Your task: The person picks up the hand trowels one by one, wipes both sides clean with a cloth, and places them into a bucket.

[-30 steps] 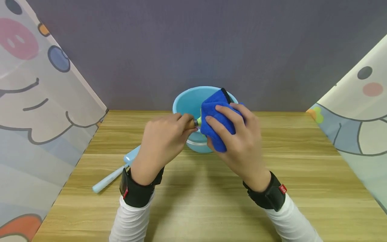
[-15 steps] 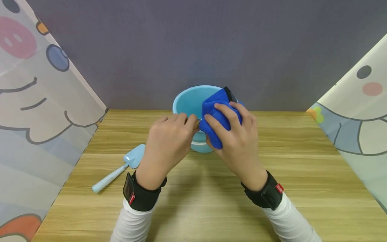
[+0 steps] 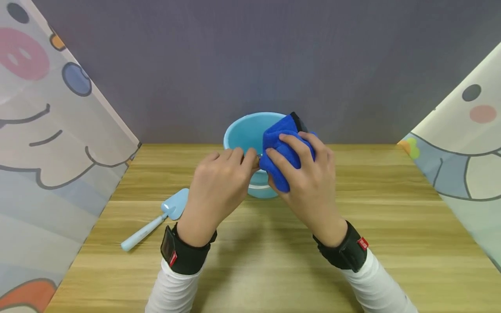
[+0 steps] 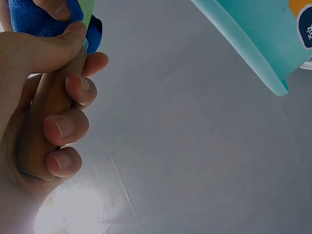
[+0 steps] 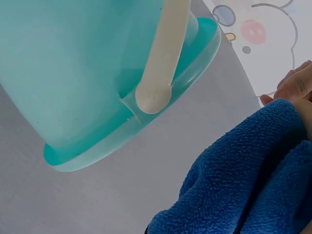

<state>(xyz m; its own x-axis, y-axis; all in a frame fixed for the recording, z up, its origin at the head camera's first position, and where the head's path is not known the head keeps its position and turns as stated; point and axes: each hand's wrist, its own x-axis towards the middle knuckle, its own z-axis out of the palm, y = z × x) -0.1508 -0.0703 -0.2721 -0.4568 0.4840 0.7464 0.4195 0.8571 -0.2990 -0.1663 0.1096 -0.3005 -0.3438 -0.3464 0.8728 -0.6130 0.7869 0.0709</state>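
My left hand (image 3: 221, 184) grips the wooden handle (image 4: 48, 105) of a tool, with the fingers curled round it and the thumb along the top. Beyond the handle a strip of the tool's light green head (image 4: 87, 9) shows in the left wrist view. A blue towel (image 3: 278, 130) with a black edge is folded over that head and hides most of it, so its shape cannot be told. My right hand (image 3: 313, 184) holds the towel from above with bent fingers. Both hands are above the near rim of a light blue bucket (image 3: 262, 191).
On the wooden table (image 3: 391, 226), left of my left wrist, lies a small light blue shovel (image 3: 145, 232). The bucket has a white carrying handle (image 5: 163, 58). A grey wall (image 3: 195, 65) stands behind, with cartoon-printed panels at both sides.
My left hand has shifted right, closer to the towel, and the tool's green neck is now covered in the head view. The towel has moved slightly; the shovel's blade shows more fully.
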